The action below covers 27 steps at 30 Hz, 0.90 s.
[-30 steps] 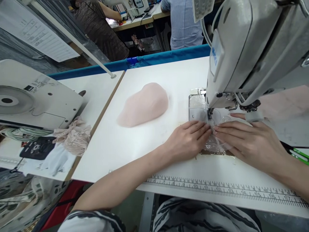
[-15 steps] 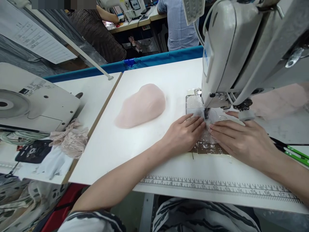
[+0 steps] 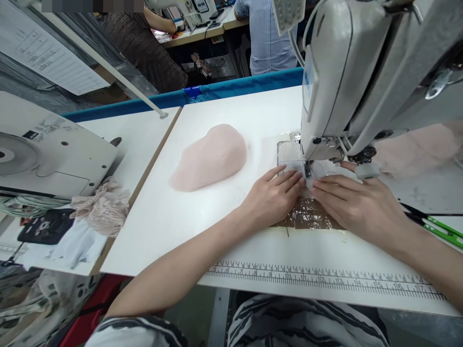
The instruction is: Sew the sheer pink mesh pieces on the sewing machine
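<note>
My left hand [image 3: 274, 198] lies flat on the white table [image 3: 231, 144], fingers stretched toward the needle of the grey sewing machine [image 3: 365, 72]. Opposite it, my right hand [image 3: 356, 205] also lies flat, with a white guard on one finger. Between the fingertips of both hands a small sheer piece of fabric [image 3: 307, 185] sits under the presser foot, pressed down from either side. A pale pink moulded cup [image 3: 211, 156] rests on the table to the left, apart from both hands.
A ruler strip [image 3: 325, 279] runs along the table's near edge. Green-handled scissors [image 3: 439, 225] lie at the right. Left, a second machine [image 3: 43, 154] stands with lace trim [image 3: 104, 205] beside it. Behind a blue divider [image 3: 235, 86], two other people sit at tables.
Both hands have slid a little further from me toward the needle with the sheer piece. The view has shifted slightly.
</note>
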Motion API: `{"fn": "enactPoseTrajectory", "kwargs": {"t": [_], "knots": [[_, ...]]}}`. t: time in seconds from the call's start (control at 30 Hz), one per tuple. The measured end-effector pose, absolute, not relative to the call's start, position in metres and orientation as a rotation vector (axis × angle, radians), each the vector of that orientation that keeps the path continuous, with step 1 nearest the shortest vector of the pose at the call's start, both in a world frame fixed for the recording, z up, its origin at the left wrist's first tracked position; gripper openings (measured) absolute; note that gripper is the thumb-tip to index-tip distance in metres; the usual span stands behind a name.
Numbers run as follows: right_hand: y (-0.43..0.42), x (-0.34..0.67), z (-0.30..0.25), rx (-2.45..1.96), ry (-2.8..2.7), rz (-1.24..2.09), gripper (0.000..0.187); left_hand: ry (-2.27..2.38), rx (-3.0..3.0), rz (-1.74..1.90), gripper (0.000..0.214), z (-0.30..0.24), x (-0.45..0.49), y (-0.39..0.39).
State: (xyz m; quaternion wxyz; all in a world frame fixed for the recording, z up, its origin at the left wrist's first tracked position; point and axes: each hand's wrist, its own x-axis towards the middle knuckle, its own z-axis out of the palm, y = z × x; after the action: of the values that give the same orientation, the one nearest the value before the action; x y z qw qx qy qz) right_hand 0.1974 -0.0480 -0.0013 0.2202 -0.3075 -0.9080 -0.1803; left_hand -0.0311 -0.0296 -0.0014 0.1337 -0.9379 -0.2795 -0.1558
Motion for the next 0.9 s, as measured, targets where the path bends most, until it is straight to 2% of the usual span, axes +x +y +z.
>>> {"fn": "enactPoseTrajectory", "kwargs": {"t": [0.37, 0.73, 0.9], "knots": [[-0.057, 0.197, 0.002, -0.881, -2.477, -0.464, 0.022, -0.822, -2.646, -0.506, 0.033, 0.003, -0.027, -0.054], [-0.053, 0.195, 0.001, -0.908, -2.505, -0.553, 0.024, -0.861, -2.628, -0.442, 0.035, 0.002, -0.027, -0.048], [-0.048, 0.194, 0.0, -0.953, -2.485, -0.492, 0.024, -0.898, -2.644, -0.43, 0.039, 0.0, -0.026, -0.042]]}}
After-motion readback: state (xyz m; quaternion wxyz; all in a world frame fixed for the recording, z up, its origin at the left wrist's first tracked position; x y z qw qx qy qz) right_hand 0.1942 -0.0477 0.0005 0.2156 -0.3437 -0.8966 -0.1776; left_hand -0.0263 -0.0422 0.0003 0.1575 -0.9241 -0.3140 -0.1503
